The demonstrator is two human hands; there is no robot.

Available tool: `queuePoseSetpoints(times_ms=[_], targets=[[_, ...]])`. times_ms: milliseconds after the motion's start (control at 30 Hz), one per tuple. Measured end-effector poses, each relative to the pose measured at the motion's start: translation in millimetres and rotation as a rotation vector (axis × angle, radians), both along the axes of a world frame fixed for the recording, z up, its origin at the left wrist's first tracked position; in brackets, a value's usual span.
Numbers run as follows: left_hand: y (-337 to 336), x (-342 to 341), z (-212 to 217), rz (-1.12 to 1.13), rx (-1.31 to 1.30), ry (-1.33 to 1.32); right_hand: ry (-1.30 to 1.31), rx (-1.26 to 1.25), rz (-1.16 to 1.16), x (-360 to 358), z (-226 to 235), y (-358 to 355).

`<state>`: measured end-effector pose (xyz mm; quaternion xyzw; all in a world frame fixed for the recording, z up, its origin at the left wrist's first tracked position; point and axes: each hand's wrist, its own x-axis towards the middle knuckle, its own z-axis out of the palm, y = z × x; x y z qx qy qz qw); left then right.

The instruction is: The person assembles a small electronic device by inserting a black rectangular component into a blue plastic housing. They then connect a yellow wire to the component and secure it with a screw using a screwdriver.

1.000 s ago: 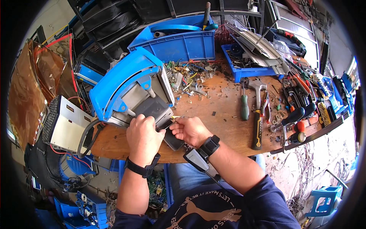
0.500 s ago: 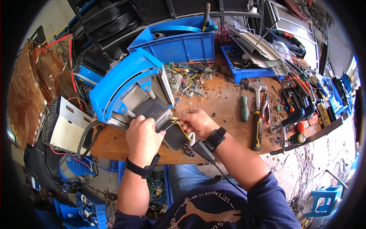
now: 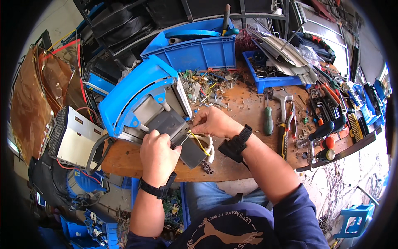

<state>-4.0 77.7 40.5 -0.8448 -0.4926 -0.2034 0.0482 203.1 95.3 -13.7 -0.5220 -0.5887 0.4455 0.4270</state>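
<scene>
Left hand [image 3: 158,154] pressing down on grey module [image 3: 178,135]; right hand [image 3: 213,121] pinching yellow wire [image 3: 198,141]. Risking wire snapping or tearing loose if pulling hard.

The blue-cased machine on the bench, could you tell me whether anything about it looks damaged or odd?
Yes: the blue-cased machine lies tipped on its side with its grey inside exposed and a yellow wire trailing loose by the right hand.

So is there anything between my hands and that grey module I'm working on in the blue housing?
Nothing visible is in the way. The left hand already rests on the grey module, and the right hand is at its upper edge, beside the yellow wire. The blue housing sits behind it.
</scene>
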Motion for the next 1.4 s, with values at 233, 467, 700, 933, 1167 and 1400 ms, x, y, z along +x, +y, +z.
queuePoseSetpoints(times_ms=[233, 467, 700, 933, 1167, 1400], targets=[[-1, 0, 1, -0.005, 0.011, -0.017, -0.084, 0.182, -0.007, 0, -10, 6], [0, 0, 1, -0.012, -0.008, -0.023, -0.136, 0.197, 0.038, 4, -3, 8], [7, -8, 0, -0.107, -0.056, -0.126, -0.143, 0.092, -0.015, -1, 20, 1], [13, -18, -5, -0.203, -0.118, -0.176, -0.492, 0.480, -0.004, -66, 82, -35], [12, -20, -2, -0.321, -0.174, -0.608, -0.613, 0.605, 0.048, -96, 80, -39], [20, -21, -10, -0.312, -0.066, -0.367, -0.734, 0.543, 0.098, -88, 78, -35]])
